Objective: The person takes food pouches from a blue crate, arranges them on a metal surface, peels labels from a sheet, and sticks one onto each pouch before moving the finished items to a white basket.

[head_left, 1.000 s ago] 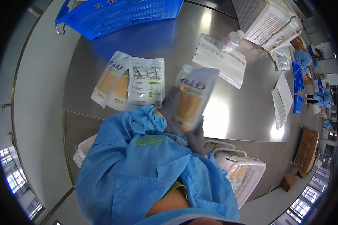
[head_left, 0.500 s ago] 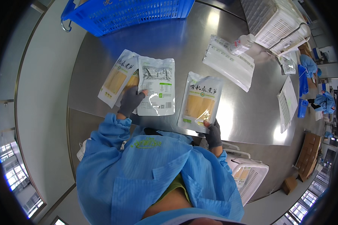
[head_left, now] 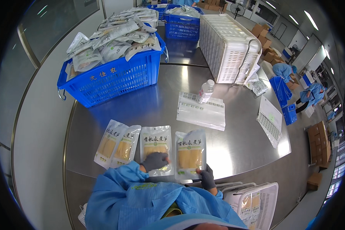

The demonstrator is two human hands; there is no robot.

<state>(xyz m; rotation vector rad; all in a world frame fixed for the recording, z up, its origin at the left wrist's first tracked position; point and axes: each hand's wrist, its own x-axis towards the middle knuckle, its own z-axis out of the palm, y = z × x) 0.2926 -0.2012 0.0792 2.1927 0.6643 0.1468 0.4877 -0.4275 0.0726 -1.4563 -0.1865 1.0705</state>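
Observation:
Four-sided clear-and-white food pouches, with pale yellow pieces showing through, lie along the near side of the steel table. My left hand (head_left: 156, 161), in a grey glove with bare fingertips, rests on the front of the middle pouch (head_left: 155, 142). Its fingers are curled; whether anything is inside them is hidden. My right hand (head_left: 207, 178), gloved alike, grips the lower right corner of the right pouch (head_left: 190, 153), thumb on the front. To the left, two more pouches (head_left: 110, 143) (head_left: 127, 145) overlap, face up.
A blue crate (head_left: 115, 82) heaped with pouches stands far left, a white basket (head_left: 234, 50) far right. A bottle (head_left: 206, 92) stands on printed sheets (head_left: 201, 115); another sheet (head_left: 270, 120) lies right. A white basket (head_left: 270, 203) holding pouches sits below the table edge. Co-workers (head_left: 312, 96) are off right.
The middle pouch has turned from its back to its front. My left hand has moved from its left edge onto its face. My right hand still grips the right pouch. The view has tilted up.

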